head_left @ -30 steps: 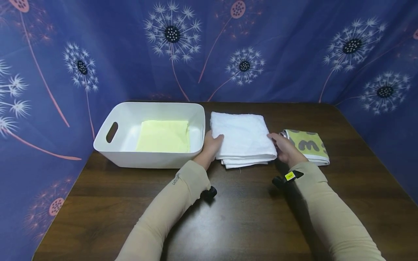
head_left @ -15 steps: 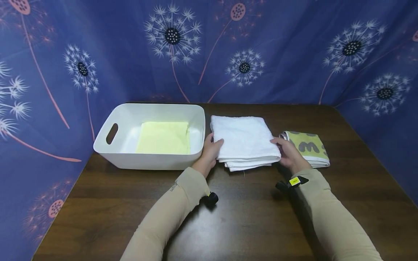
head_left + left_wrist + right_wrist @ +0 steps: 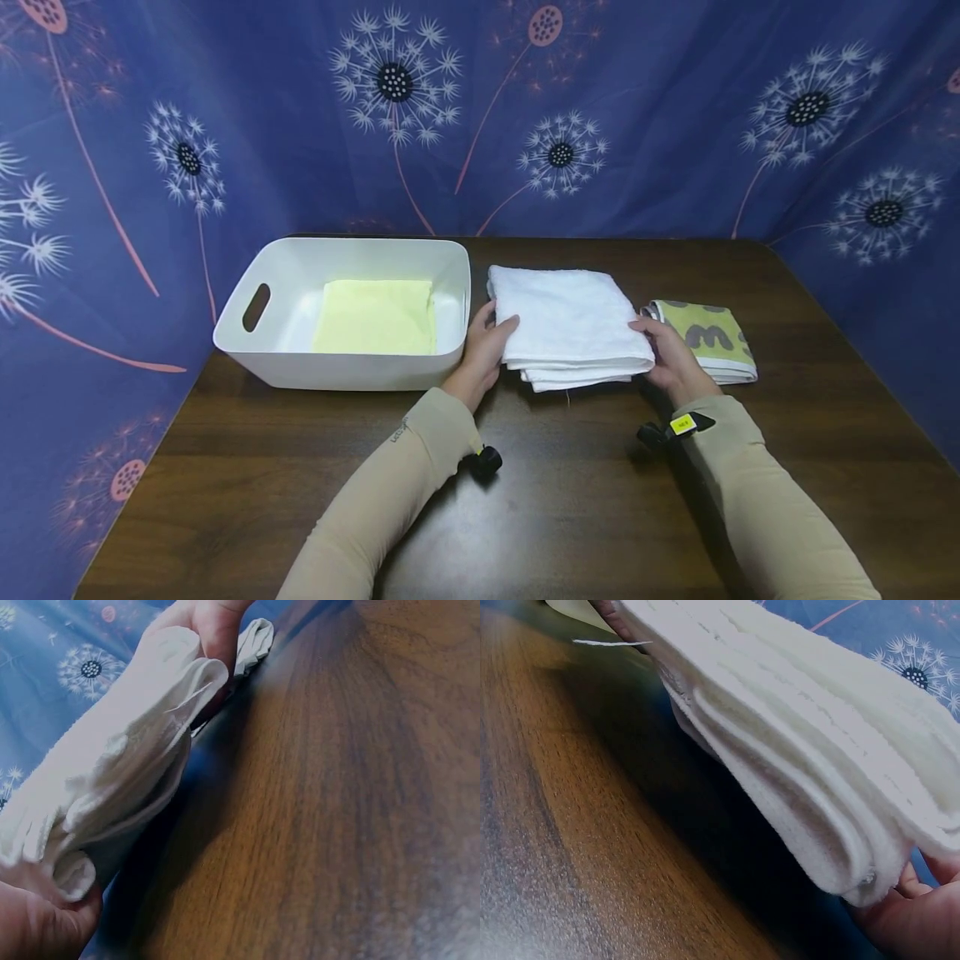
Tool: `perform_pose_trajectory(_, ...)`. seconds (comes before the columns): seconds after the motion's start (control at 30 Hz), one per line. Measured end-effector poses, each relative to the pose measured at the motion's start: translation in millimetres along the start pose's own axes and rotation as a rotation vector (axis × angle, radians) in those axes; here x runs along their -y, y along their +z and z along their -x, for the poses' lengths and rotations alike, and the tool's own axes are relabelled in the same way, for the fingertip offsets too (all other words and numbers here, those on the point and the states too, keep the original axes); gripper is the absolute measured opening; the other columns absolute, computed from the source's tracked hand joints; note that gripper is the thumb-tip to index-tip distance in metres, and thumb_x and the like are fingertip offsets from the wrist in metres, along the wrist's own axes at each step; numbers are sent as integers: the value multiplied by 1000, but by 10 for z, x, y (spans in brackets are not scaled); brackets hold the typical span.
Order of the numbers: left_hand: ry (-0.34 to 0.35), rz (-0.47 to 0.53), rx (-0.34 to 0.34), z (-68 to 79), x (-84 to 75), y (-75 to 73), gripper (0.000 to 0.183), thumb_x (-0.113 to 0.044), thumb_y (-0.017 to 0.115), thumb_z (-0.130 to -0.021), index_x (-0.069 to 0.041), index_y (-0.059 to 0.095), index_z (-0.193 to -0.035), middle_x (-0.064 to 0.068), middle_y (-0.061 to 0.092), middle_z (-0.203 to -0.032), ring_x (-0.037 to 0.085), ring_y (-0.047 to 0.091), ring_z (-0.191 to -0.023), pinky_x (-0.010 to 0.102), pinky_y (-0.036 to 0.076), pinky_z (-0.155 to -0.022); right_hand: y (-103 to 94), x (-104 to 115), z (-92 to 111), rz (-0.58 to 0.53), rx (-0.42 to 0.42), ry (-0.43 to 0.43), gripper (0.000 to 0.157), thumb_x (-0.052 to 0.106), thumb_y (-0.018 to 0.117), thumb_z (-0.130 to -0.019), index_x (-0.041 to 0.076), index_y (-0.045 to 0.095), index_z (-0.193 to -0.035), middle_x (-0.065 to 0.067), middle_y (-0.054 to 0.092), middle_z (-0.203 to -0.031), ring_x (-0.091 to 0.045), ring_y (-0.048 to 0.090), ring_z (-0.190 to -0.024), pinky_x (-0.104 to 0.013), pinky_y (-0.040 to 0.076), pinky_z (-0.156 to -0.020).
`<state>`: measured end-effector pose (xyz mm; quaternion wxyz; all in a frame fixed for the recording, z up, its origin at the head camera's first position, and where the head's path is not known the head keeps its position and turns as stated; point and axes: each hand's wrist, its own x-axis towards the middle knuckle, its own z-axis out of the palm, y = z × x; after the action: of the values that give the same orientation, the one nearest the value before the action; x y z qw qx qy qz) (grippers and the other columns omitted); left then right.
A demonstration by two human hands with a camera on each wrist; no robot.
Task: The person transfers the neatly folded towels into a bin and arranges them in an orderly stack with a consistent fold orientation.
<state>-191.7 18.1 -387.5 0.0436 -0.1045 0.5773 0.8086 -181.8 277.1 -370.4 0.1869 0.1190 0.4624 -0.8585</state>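
Note:
A folded white towel [image 3: 566, 317] is held level between both hands, its layered near edge facing the body. My left hand [image 3: 482, 348] grips its left side, thumb on top and fingers underneath. On the opposite side my right hand [image 3: 672, 358] pinches the edge the same way. The right wrist view shows the stacked folds of the white towel [image 3: 795, 750] raised over the table, with a loose thread hanging out. In the left wrist view the white towel [image 3: 112, 757] spans from one hand to the other, with dark shadow beneath.
A white plastic bin [image 3: 341, 372] with handle holes stands left of the towel, close by the left hand. Inside lies a folded pale yellow cloth [image 3: 375, 317]. A folded green-and-grey patterned towel [image 3: 708, 333] lies on the wooden table [image 3: 555, 500], right behind the right hand.
Both hands have shifted slightly right and toward the body, carrying the white towel along with them. The bin and the patterned towel have stayed put.

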Motion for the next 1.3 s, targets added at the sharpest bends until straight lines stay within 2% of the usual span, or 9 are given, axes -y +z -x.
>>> perform_pose_trajectory(0.2, 21, 12, 20, 58, -54, 14, 57, -5, 61, -88, -8, 40, -140, 17, 36, -142, 28, 41, -124, 35, 38, -100, -4, 16, 65, -34, 10, -16, 17, 10, 32, -99, 9, 35, -116, -6, 62, -86, -18, 62, -76, -30, 53, -64)
perform_pose_trajectory(0.27, 24, 15, 22, 65, -69, 26, 57, -5, 61, -87, -9, 40, -140, 17, 38, -141, 28, 43, -122, 35, 40, -98, 2, 29, 93, -56, 18, -21, 23, 9, 31, -99, 12, 33, -121, -6, 61, -87, -18, 62, -76, -30, 53, -64)
perform_pose_trajectory(0.37, 35, 22, 23, 54, -69, 42, 57, -5, 62, -87, -10, 41, -139, 17, 40, -140, 27, 44, -121, 35, 41, -97, 13, 59, 138, -86, 26, -24, 39, 8, 33, -98, 20, 25, -135, -5, 59, -93, -18, 61, -80, -30, 53, -67)
perform_pose_trajectory(0.43, 34, 32, 30, 68, -93, 51, 57, -5, 63, -87, -10, 41, -139, 17, 41, -139, 28, 45, -121, 35, 41, -97, 21, 78, 163, -96, 23, -32, 44, 8, 35, -98, 22, 22, -137, -5, 58, -95, -18, 61, -82, -31, 53, -68)
perform_pose_trajectory(0.6, 44, 58, 44, 97, -124, 66, 57, -4, 63, -87, -10, 42, -139, 18, 44, -136, 28, 48, -118, 35, 42, -95, 36, 92, 226, -89, 49, -59, 25, 9, 36, -99, 14, 34, -123, -7, 61, -96, -20, 63, -83, -32, 54, -69)
perform_pose_trajectory(0.87, 98, 99, 74, 138, -153, 85, 54, -2, 63, -86, -7, 44, -136, 17, 50, -131, 26, 51, -113, 35, 44, -93, 66, 111, 343, -81, 69, -76, 33, 9, 38, -98, 17, 31, -129, -6, 61, -102, -20, 62, -89, -32, 53, -74)
perform_pose_trajectory(1.03, 102, 102, 89, 177, -185, 100, 54, -3, 63, -86, -8, 45, -136, 16, 50, -130, 26, 50, -113, 35, 44, -94, 70, 131, 391, -79, 102, -100, 27, 9, 35, -99, 16, 36, -124, -6, 61, -102, -20, 62, -88, -32, 53, -73)
perform_pose_trajectory(1.3, 92, 115, 116, 253, -293, 119, 55, -4, 63, -86, -10, 44, -137, 16, 51, -127, 25, 53, -108, 35, 46, -90, 99, 164, 468, -75, 114, -113, 31, 11, 37, -99, 17, 33, -129, -6, 62, -105, -21, 63, -90, -32, 53, -73)
